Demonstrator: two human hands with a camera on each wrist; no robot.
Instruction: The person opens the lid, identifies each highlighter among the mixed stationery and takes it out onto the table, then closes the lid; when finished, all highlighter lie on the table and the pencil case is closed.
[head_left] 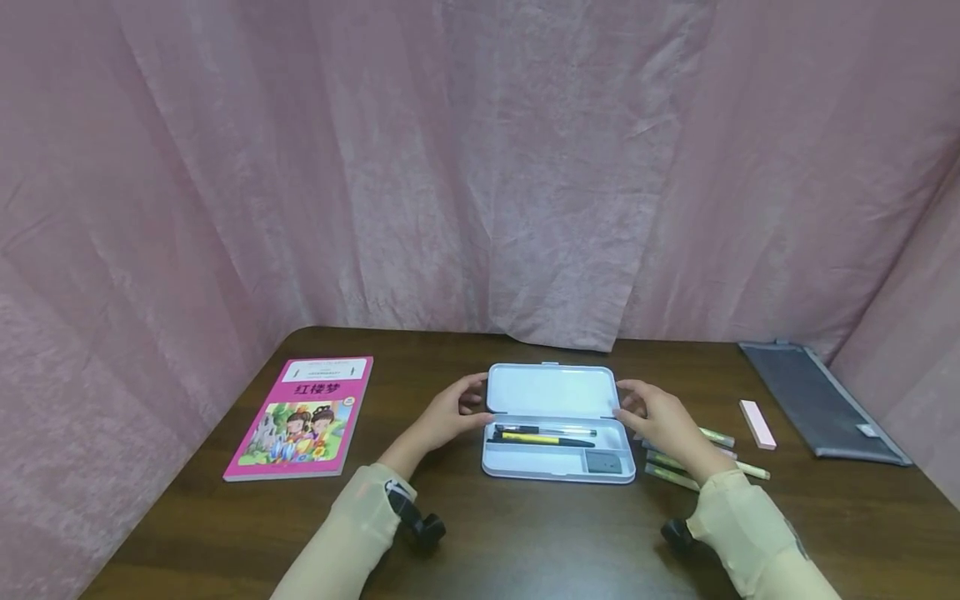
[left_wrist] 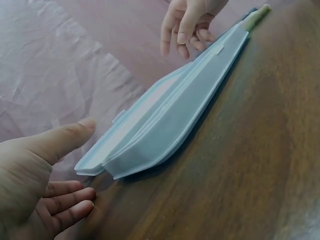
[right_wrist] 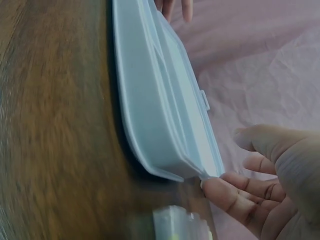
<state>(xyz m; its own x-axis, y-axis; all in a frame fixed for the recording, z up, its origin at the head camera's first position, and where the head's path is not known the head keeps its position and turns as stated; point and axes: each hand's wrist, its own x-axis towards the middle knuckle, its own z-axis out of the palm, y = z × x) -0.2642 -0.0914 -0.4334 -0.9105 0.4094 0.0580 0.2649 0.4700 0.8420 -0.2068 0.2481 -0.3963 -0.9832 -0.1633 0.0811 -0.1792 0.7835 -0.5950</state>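
Note:
A pale blue pencil case [head_left: 551,392] lies on the table with its lid laid back. Inside are a yellow-and-black pen [head_left: 547,439], a clear pen with a black end [head_left: 573,432] and a grey block like an eraser [head_left: 603,462]. My left hand [head_left: 446,414] is at the case's left edge; in the left wrist view its thumb and fingers are spread, with a gap to the case [left_wrist: 170,130]. At the right edge is my right hand [head_left: 663,421]. In the right wrist view one fingertip [right_wrist: 212,186] touches the lid's corner while the thumb stands apart.
Several green-and-clear markers [head_left: 671,477] lie under and beside the right forearm. Farther right are a pink-and-white stick-shaped box [head_left: 757,424] and a grey pouch [head_left: 825,404]. A pink book [head_left: 300,417] lies at left. Behind the table hangs a pink curtain [head_left: 480,167].

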